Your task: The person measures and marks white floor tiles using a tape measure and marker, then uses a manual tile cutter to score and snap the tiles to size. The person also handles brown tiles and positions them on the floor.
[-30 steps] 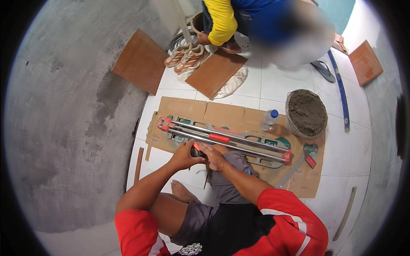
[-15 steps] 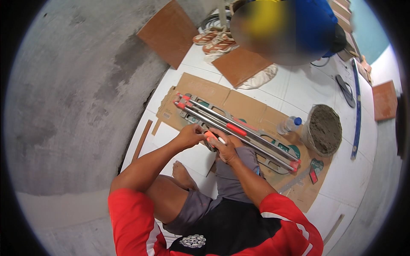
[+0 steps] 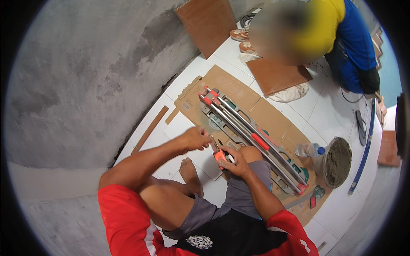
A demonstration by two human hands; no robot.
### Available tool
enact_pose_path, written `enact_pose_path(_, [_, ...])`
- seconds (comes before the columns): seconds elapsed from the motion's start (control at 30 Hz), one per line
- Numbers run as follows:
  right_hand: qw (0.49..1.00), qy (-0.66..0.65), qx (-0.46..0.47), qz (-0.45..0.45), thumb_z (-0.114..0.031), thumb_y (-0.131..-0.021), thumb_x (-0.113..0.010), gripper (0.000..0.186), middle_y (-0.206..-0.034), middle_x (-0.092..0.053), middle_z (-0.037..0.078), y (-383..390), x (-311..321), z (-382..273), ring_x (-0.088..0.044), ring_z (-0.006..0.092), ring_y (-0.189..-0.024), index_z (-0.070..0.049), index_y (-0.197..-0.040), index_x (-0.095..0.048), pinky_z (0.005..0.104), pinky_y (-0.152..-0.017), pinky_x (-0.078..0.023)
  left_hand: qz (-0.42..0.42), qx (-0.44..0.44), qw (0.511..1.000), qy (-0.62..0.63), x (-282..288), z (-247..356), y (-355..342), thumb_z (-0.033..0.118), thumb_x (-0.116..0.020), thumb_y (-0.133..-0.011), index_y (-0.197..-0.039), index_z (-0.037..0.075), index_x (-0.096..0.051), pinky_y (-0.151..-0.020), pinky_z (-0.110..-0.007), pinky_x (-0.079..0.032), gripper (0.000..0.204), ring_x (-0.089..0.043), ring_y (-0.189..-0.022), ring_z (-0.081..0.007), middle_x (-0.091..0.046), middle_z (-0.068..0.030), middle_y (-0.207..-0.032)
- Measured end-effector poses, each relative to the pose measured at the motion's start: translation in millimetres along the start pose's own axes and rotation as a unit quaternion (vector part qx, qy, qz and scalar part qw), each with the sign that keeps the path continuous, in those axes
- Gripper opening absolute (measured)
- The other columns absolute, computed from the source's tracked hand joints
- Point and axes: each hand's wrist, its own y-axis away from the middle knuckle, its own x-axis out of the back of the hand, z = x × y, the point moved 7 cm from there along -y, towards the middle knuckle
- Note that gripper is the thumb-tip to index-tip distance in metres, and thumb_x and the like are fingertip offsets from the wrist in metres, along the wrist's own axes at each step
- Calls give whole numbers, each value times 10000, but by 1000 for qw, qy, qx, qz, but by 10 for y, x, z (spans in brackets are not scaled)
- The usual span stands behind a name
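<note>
My right hand (image 3: 231, 162) grips an orange-and-black tool, apparently a tape measure (image 3: 220, 157), with a metal strip sticking up, and a small white object, over my bent knee. My left hand (image 3: 198, 138) is curled beside the strip's upper end, fingertips pinched; what they hold is unclear. Just beyond, a silver-and-red tile cutter (image 3: 239, 128) lies on flattened cardboard (image 3: 269, 111). A white tile (image 3: 179, 128) lies left of it.
A co-worker (image 3: 354, 38) in yellow and blue crouches beyond a brown tile (image 3: 277, 74). To the right are a water bottle (image 3: 306, 149), a bucket of mortar (image 3: 337, 162), a sandal (image 3: 360, 126) and a blue level (image 3: 363, 149). A grey wall (image 3: 85, 85) borders the left.
My hands have moved apart slightly, the orange tool now showing in my right hand with its strip upward. The view has turned. The co-worker has shifted and bends lower.
</note>
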Motion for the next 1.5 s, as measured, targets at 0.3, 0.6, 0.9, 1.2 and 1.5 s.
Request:
enact_pose_path(0.3, [980, 40, -193, -30, -308, -889, -751, 575, -1089, -645, 91, -485, -276, 350, -614, 133, -975, 34, -1311, -563, 291, -847, -502, 29, 28, 971, 236, 1176, -706, -415, 202, -619, -927, -1026, 55, -573, -658, -311, -594, 183, -690, -809, -163, -649, -77, -949])
enact_pose_path(0.6, [952, 296, -58, -53, -264, -873, -690, 510, -1136, -647, 230, -1712, -565, 236, -641, 370, -1049, 32, -1280, -604, 406, -934, -490, 105, -51, 918, 379, 1900, -1303, -1067, 240, -562, -1002, -1093, 35, -551, -674, -287, -597, 225, -675, -809, -142, -637, -90, -1019])
enact_pose_path(0.9, [951, 262, -164, -17, -194, -856, -692, 470, -1108, -665, 228, -2307, -799, 514, -658, 346, -1039, 50, -1251, -621, 384, -937, -496, 198, -97, 830, 512, 1913, -1540, -1517, 273, -552, -1035, -1138, 3, -608, -783, -309, -553, 295, -649, -828, -147, -669, -54, -948])
enact_pose_path(1.2, [949, 311, -35, 33, -199, -913, -713, 454, -1020, -693, 142, -2747, -1125, 302, -641, 164, -944, 47, -1278, -604, 294, -847, -508, 208, -154, 753, 605, 1345, -1578, -1453, 253, -507, -1056, -1028, -1, -641, -702, -248, -478, 289, -561, -771, -77, -616, -9, -854])
enact_pose_path(1.5, [937, 320, 117, 75, -94, -907, -689, 466, -1150, -670, 207, -3217, -1177, -158, -665, 267, -1067, 32, -1330, -538, 346, -916, -517, 306, -155, 724, 599, 1802, -1829, -1872, 211, -475, -1032, -986, 55, -575, -722, -280, -482, 191, -551, -789, -100, -583, -29, -892])
